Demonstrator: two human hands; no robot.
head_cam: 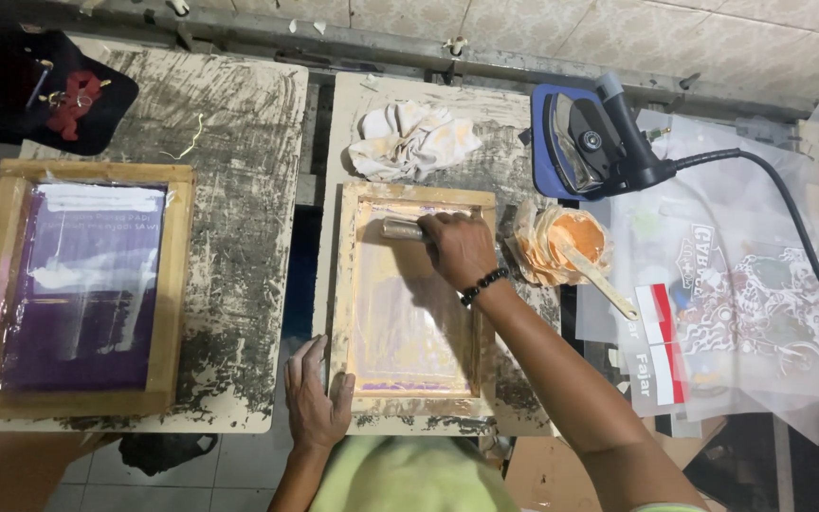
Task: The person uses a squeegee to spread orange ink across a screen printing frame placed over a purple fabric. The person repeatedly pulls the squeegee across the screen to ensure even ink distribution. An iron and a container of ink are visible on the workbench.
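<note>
Gripping a squeegee [405,228] at the far end of a wooden screen-printing frame [416,290], the right hand [457,248] has its fingers curled over the tool's handle, pressing it onto the mesh, which is smeared with pale orange ink. A dark bead bracelet [483,285] circles that wrist. The left hand [317,398] rests on the frame's near left corner, fingers laid flat and slightly spread along the wood, holding it on the paint-scuffed tabletop [239,171]. Just right of the frame sits a plastic-lined cup of orange ink [571,242] with a stick [601,279] in it. A crumpled rag [411,138] lies beyond the frame. To the left, well apart, lies a second frame with a purple screen [78,289]. On the right are printed transparent sheets [751,303] and what looks like a black iron [599,142] on a blue pad.
</note>
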